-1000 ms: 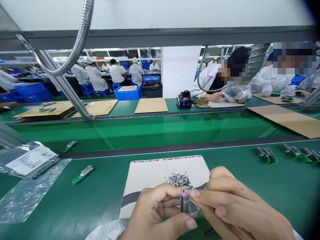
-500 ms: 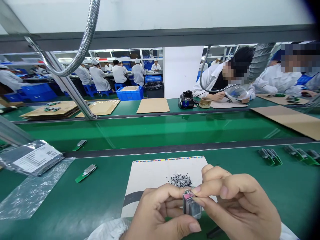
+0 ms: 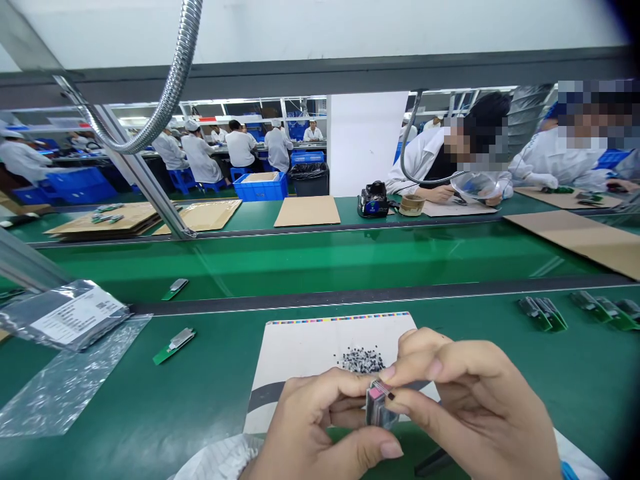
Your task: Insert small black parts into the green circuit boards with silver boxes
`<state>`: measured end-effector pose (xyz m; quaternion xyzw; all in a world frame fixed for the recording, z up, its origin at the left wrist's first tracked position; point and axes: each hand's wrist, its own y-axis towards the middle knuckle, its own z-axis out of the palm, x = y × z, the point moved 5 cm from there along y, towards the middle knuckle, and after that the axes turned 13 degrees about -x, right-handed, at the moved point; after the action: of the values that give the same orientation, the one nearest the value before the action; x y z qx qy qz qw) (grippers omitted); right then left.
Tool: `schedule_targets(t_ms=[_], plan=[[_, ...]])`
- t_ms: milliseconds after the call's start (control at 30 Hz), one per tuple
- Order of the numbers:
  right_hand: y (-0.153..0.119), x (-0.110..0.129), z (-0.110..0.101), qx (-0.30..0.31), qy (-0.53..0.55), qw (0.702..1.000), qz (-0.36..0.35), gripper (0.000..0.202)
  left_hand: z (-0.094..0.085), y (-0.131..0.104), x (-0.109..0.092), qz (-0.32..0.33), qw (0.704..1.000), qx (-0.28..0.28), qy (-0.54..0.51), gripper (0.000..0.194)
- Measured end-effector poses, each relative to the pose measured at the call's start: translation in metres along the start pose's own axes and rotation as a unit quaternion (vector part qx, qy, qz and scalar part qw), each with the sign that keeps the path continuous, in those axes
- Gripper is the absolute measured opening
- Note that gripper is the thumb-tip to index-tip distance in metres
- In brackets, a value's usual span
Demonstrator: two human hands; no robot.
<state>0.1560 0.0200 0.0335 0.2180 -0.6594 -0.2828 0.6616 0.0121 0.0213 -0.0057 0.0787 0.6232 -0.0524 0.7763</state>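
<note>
My left hand (image 3: 320,420) is closed around a small boxy electronic module (image 3: 381,408), with dark grey sides and a pink patch on its top end. My right hand (image 3: 465,393) has its thumb and forefinger at the module's upper right corner. A tiny black part (image 3: 391,395) shows at the right thumb tip, pinched against the module's edge. Just beyond the hands, a pile of tiny black and clear parts (image 3: 361,360) lies on a white card sheet (image 3: 300,347). The fingers partly cover the module and the sheet.
On the left lie a green circuit board (image 3: 174,345), a labelled silver bag (image 3: 65,315) and bubble wrap (image 3: 75,380). Several boards (image 3: 543,313) stand at the right. A belt (image 3: 350,257) crosses ahead, carrying another board (image 3: 175,289). Co-workers sit beyond it.
My right fingertips have shifted slightly on the module, and the tiny black part now shows at the thumb tip. The board on the belt has moved a little to the right.
</note>
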Motion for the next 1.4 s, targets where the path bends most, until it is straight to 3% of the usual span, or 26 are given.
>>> schedule_targets(t_ms=[267, 633, 767, 867, 1100, 1300, 1400], plan=[[-0.006, -0.008, -0.002, 0.027, 0.024, 0.993, 0.113, 0.02, 0.002, -0.003, 0.005, -0.029, 0.999, 0.016, -0.015, 0.024], [-0.006, -0.008, -0.001, 0.05, -0.001, 0.994, 0.092, 0.017, -0.005, -0.003, 0.004, 0.03, 0.992, -0.008, 0.125, 0.024], [-0.004, -0.007, 0.0, 0.053, -0.024, 0.996, 0.071, 0.012, -0.008, -0.003, 0.004, 0.038, 0.98, -0.031, 0.193, 0.028], [-0.003, -0.008, 0.002, 0.059, -0.035, 0.996, 0.064, 0.013, -0.007, -0.003, -0.003, 0.079, 0.966, -0.037, 0.242, 0.023], [-0.003, -0.008, 0.002, 0.057, -0.037, 0.996, 0.064, 0.016, 0.0, 0.002, -0.017, 0.16, 0.958, -0.021, 0.236, 0.021], [-0.002, -0.012, -0.004, 0.057, -0.051, 0.995, 0.061, 0.016, -0.004, 0.003, -0.01, 0.122, 0.971, -0.015, 0.206, 0.024], [0.0, -0.022, -0.005, 0.104, -0.079, 0.99, 0.061, 0.029, -0.01, 0.001, 0.009, 0.041, 0.99, -0.052, 0.128, 0.047]])
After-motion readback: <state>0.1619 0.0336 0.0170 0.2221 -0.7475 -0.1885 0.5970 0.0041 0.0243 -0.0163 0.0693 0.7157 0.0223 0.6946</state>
